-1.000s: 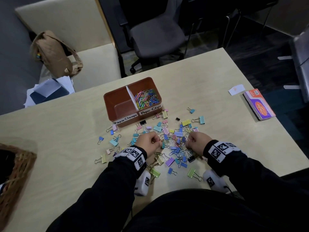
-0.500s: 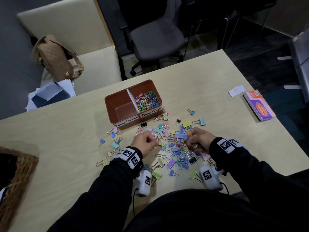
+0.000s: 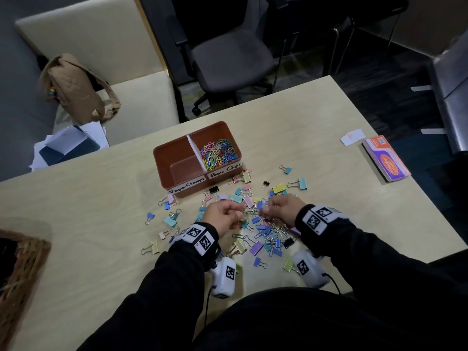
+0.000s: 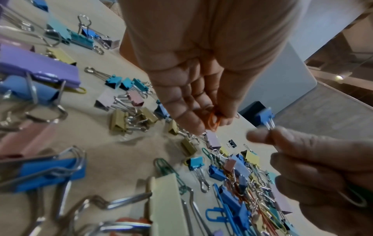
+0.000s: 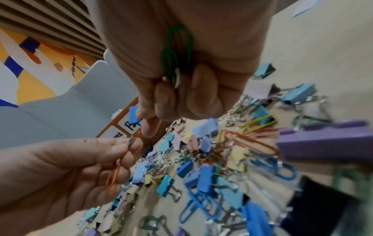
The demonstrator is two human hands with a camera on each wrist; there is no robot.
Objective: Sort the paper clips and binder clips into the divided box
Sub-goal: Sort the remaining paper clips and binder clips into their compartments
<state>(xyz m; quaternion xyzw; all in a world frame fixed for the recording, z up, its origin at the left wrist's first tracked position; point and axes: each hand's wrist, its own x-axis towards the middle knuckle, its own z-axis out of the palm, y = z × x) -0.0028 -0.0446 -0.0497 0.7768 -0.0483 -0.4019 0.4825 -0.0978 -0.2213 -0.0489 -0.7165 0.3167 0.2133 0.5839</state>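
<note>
A brown divided box [image 3: 162, 158] stands mid-table. Its left compartment, labelled Paper Clamps, is bare; the right one holds coloured paper clips [image 3: 219, 154]. In front lies a scattered pile of binder clips [image 3: 266, 239] mixed with paper clips. Above the pile my left hand [image 3: 238, 211] pinches an orange paper clip [image 4: 213, 121] between thumb and fingers. Close beside it, my right hand [image 3: 266, 210] pinches a small blue binder clip [image 4: 266, 118] by its wire handles. Its curled fingers also keep a green paper clip [image 5: 177, 54] against the palm.
An orange and purple booklet [image 3: 385, 158] and a white card [image 3: 352, 136] lie near the table's right edge. A wicker basket [image 3: 20, 274] sits at the left edge. Beyond the table are an office chair [image 3: 228, 54], a tan bag [image 3: 76, 87] and papers [image 3: 68, 145].
Both hands have risen off the pile and drawn closer together. The right hand now pinches a blue binder clip lifted clear of the heap.
</note>
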